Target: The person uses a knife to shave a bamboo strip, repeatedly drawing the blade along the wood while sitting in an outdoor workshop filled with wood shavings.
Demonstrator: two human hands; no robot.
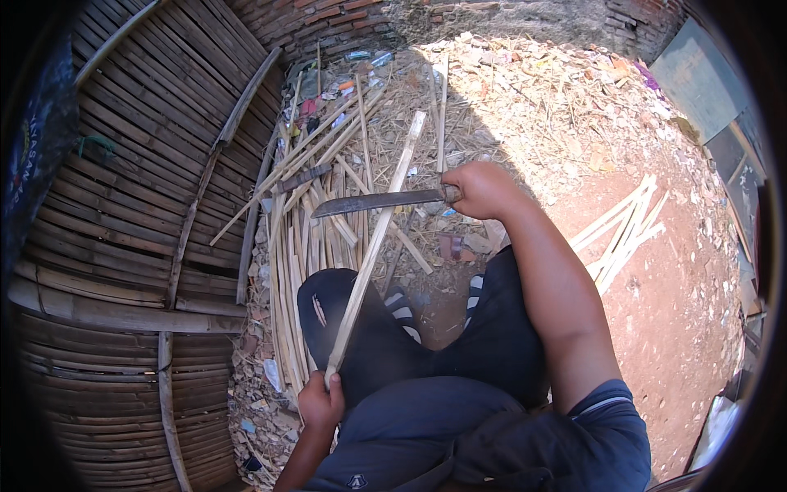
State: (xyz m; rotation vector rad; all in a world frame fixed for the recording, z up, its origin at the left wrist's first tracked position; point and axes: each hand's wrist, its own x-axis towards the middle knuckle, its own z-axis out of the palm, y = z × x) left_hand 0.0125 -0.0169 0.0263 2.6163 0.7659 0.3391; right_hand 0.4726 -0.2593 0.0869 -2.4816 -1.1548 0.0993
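My right hand (479,190) is closed round the handle of a machete (377,202), whose long dark blade points left. The blade crosses a pale bamboo strip (375,246) about midway along; whether it touches the strip I cannot tell. Down by my left thigh, my left hand (320,399) grips the strip's near end. From there the strip slants up and away, over my left knee, to its far end beyond the blade. Many more split bamboo strips (287,299) lie lengthwise beside my left leg.
A slatted bamboo wall (123,205) stands close on the left, a brick wall (344,29) at the back. Wood shavings and litter (557,98) cover the far ground. To the right, a small bundle of pale strips (623,234) lies on bare earth.
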